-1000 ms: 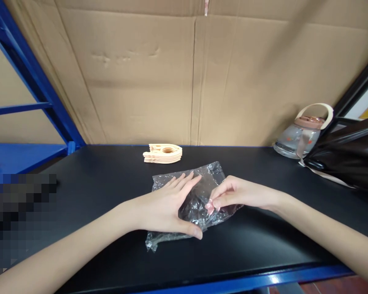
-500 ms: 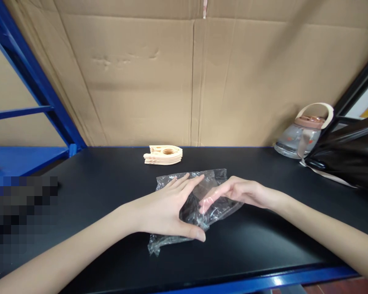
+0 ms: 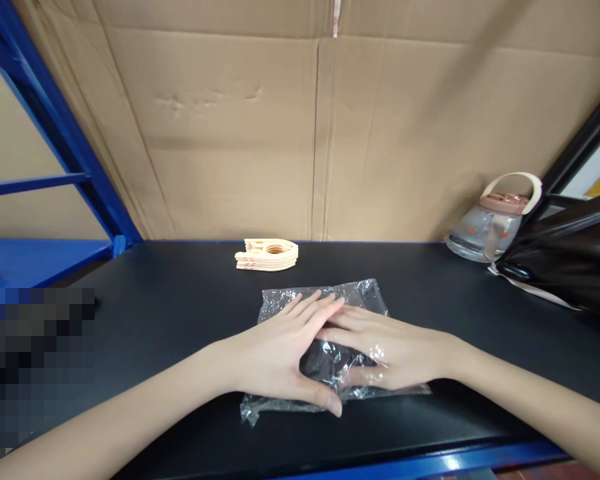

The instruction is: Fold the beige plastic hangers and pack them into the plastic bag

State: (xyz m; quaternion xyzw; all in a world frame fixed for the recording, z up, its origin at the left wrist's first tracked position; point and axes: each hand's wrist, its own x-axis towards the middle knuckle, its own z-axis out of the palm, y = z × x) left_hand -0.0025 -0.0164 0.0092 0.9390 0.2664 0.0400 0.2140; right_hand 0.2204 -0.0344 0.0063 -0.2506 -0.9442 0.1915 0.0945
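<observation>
A crumpled clear plastic bag point(image 3: 365, 297) lies on the black tabletop point(image 3: 180, 313). My left hand point(image 3: 280, 350) rests flat on top of the bag's left part, fingers stretched out, thumb along its near edge. My right hand point(image 3: 395, 350) is inside the bag, fingers spread flat; the film covers it with glare. The fingertips of both hands meet near the bag's middle. Farther back sits a small stack of peach-coloured flat plastic pieces point(image 3: 267, 254), apart from both hands.
A cardboard wall point(image 3: 310, 133) closes the back. At the right stand a clear jug with a pink lid and beige strap point(image 3: 495, 217) and a glossy black bag point(image 3: 565, 267). Blue shelving point(image 3: 55, 160) rises at the left. The table's blue front edge point(image 3: 455, 460) runs below.
My right hand went from pinching the bag's edge to sliding flat inside it. The bag has spread wider to the right. The left hand stayed pressed on it.
</observation>
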